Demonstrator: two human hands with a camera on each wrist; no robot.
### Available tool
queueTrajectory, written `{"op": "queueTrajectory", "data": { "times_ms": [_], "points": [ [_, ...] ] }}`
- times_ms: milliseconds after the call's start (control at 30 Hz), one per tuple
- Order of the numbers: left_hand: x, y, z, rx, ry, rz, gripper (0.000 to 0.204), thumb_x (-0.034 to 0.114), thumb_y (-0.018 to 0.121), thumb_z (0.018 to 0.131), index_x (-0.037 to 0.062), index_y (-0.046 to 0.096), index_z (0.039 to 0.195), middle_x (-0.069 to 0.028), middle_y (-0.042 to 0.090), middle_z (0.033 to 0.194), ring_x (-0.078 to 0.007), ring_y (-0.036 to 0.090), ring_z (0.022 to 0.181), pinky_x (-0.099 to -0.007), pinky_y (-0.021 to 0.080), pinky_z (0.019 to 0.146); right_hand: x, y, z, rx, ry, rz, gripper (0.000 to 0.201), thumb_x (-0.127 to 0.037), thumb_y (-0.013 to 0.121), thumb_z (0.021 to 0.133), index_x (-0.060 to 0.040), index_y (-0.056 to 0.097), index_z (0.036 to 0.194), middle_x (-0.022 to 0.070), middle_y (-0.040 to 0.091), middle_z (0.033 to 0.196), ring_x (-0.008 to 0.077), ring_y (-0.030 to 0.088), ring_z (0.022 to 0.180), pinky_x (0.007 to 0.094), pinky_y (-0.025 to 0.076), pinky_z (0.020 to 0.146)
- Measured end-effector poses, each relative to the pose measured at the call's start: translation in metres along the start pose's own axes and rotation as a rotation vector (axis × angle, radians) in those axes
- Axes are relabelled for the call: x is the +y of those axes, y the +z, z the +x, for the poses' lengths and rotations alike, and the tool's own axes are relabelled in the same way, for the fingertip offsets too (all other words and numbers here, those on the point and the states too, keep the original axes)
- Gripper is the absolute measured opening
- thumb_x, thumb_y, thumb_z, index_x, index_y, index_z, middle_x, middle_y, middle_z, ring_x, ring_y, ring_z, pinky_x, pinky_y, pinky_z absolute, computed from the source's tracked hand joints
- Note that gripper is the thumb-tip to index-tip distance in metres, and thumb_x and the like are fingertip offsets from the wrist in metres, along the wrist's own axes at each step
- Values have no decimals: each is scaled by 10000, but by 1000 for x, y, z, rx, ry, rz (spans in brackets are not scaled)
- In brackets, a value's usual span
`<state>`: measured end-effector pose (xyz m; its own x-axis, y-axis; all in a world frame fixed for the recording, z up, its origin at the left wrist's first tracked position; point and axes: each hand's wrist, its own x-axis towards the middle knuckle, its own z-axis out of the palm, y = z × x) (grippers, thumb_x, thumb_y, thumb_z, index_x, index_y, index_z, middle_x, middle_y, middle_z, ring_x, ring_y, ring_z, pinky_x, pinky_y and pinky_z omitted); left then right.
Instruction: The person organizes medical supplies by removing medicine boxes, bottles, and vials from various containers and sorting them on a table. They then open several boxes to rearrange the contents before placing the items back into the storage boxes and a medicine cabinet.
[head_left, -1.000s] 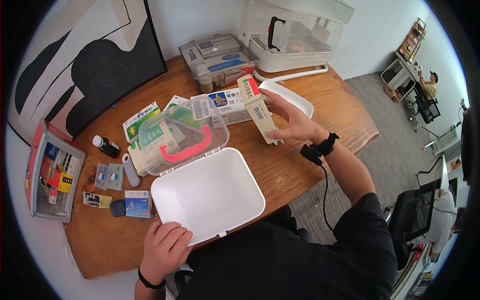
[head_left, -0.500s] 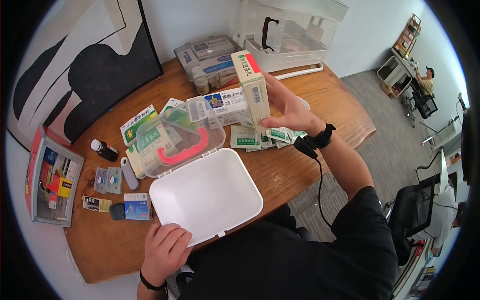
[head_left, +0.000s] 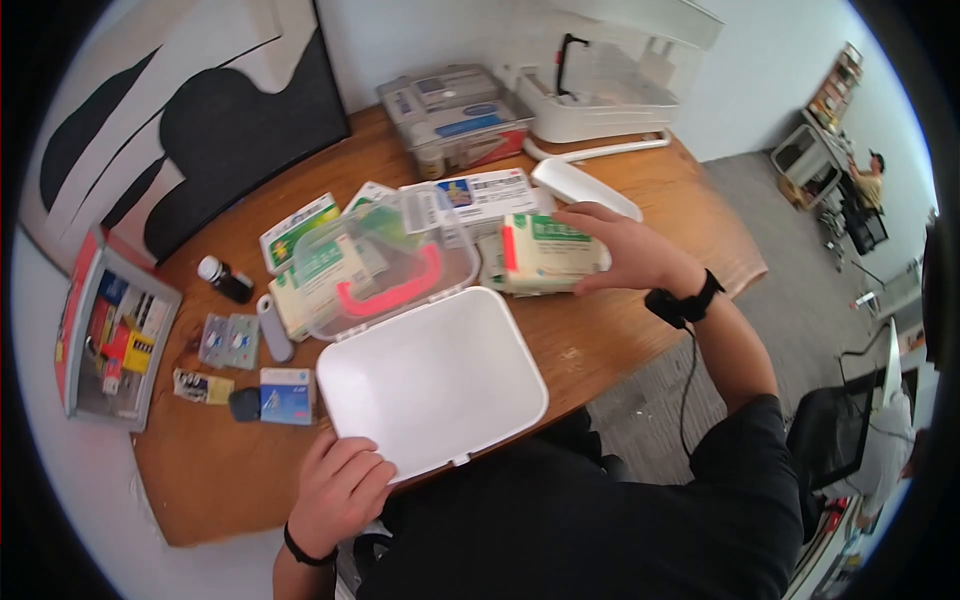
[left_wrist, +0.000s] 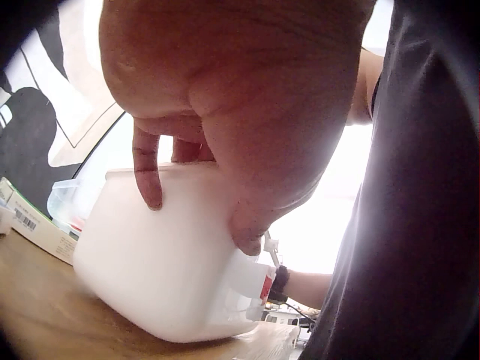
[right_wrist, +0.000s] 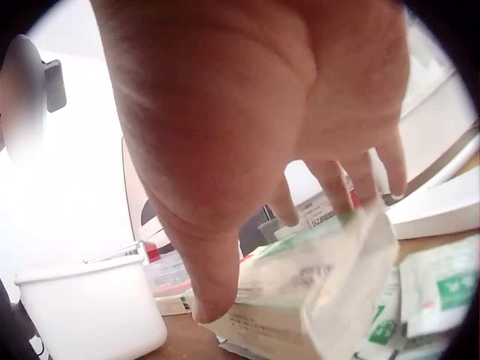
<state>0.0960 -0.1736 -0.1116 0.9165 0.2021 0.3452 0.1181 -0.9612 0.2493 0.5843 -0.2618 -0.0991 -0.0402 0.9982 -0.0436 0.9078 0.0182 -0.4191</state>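
Observation:
My right hand (head_left: 640, 250) holds a cream-and-green medicine box (head_left: 553, 255) with a red end, thumb on one side and fingers on the other. In the right wrist view this carton (right_wrist: 277, 300) is tilted low over the table, and an end flap appears open. Flat green-and-white sachets (right_wrist: 442, 289) lie right beside and partly beneath it. With my left hand (head_left: 345, 490) I grip the near left rim of a white plastic storage box (head_left: 435, 385). Its clear lid (head_left: 385, 255), with a pink handle, is folded back over some cartons.
A white tray-like lid (head_left: 590, 190) lies beyond the right hand. Behind stand a filled clear case (head_left: 455, 120) and a larger transparent bin (head_left: 600, 100). To the left are a brown bottle (head_left: 225, 280), a blue carton (head_left: 288, 397) and a red-and-grey cabinet (head_left: 115, 340).
Raised upright half a second ago, the medicine box has come down and turned onto its side over the sachets, which appeared beneath it. The left hand stays on the rim.

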Motion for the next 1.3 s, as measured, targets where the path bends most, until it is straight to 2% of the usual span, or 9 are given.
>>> {"op": "queueTrajectory", "data": {
  "times_ms": [233, 333, 500, 733, 900, 967, 1000, 1067, 1300],
  "points": [
    [10, 0, -22, 36, 70, 67, 201, 104, 763, 738, 71, 716, 930, -17, 647, 907, -204, 675, 959, -387, 514, 779, -40, 11, -5, 264, 12, 20, 779, -242, 900, 859, -68, 577, 1546, 187, 572, 1581, 360, 572, 1443, 448, 480, 1188],
    [18, -9, -24, 47, 81, 52, 185, 102, 732, 747, 74, 726, 929, -21, 657, 914, -201, 678, 967, -387, 513, 771, -62, 28, 0, 241, 68, 472, 568, -140, 744, 1008, 28, 571, 1523, 181, 716, 1422, 245, 652, 1345, 388, 482, 1165],
    [27, -17, -35, -18, 158, 177, 226, 74, 762, 762, 63, 747, 987, -59, 718, 1009, -266, 697, 1029, -481, 524, 879, -90, 46, 15, 47, 80, 949, 649, -409, 640, 1110, 76, 519, 1524, 177, 748, 1287, 167, 710, 1105, 311, 550, 919],
    [29, -35, -15, 90, 317, 261, 133, 44, 709, 971, 25, 762, 1091, -111, 753, 1080, -283, 713, 1174, -484, 484, 884, -128, 27, -10, -65, 131, 1476, 568, -327, 581, 1119, 28, 513, 1557, 119, 626, 1425, 167, 615, 1286, 335, 514, 1085],
    [32, -26, 5, 192, 331, 204, 213, 81, 674, 1023, 111, 772, 1210, -134, 717, 1332, -357, 579, 1397, -569, 497, 1075, -125, 29, -64, 295, 130, 1664, 438, -295, 498, 1114, 14, 649, 1386, 121, 749, 1291, 184, 722, 1152, 325, 571, 1008],
    [25, -16, 3, 308, 383, 159, 314, 167, 749, 1022, 190, 720, 1333, -140, 548, 1587, -460, 442, 1505, -639, 469, 1170, -128, 30, -91, 508, 398, 1783, 491, -367, 500, 1104, 9, 665, 1372, 156, 762, 1275, 236, 746, 1126, 367, 591, 1007],
    [22, -9, 0, 311, 388, 155, 314, 167, 749, 1022, 190, 720, 1333, -140, 548, 1587, -460, 442, 1505, -639, 469, 1170, -120, 33, -109, 630, 513, 1796, 517, -402, 506, 1098, 8, 668, 1368, 160, 764, 1263, 250, 750, 1123, 378, 594, 1010],
    [18, -2, 1, 449, 373, 98, 511, 193, 863, 949, 196, 645, 1411, -149, 522, 1596, -475, 448, 1496, -655, 481, 1149, -84, 38, -145, 619, 225, 2092, 550, -446, 510, 1086, 1, 673, 1362, 167, 768, 1240, 275, 752, 1124, 389, 601, 1006],
    [18, -10, 7, 297, 226, 87, 532, 171, 885, 929, 64, 635, 1386, -227, 571, 1514, -468, 558, 1403, -560, 526, 1134, 43, -6, -188, 1266, 253, 1637, 539, -368, 469, 1087, 22, 589, 1438, 186, 740, 1278, 302, 753, 1122, 428, 617, 1015]
  ]
}}
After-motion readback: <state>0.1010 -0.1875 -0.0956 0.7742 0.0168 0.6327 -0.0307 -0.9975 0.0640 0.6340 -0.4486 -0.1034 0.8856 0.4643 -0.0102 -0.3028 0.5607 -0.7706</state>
